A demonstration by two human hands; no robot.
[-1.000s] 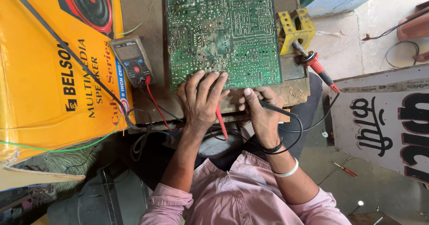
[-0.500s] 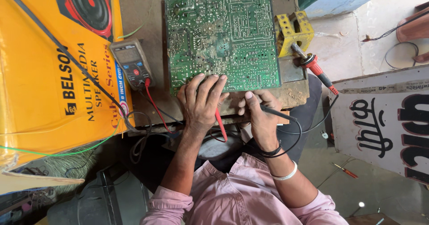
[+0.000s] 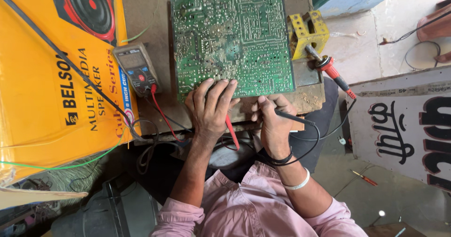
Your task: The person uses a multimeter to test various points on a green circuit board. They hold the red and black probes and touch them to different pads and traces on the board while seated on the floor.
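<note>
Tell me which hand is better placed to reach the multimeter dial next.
Left, probably. The left hand rests on the circuit board's near edge, on the side where the multimeter lies, though it holds the red probe. The right hand, holding the black probe, is farther across.

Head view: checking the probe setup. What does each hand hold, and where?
Left hand holds the red probe near its tip; right hand holds the black probe likewise.
</note>
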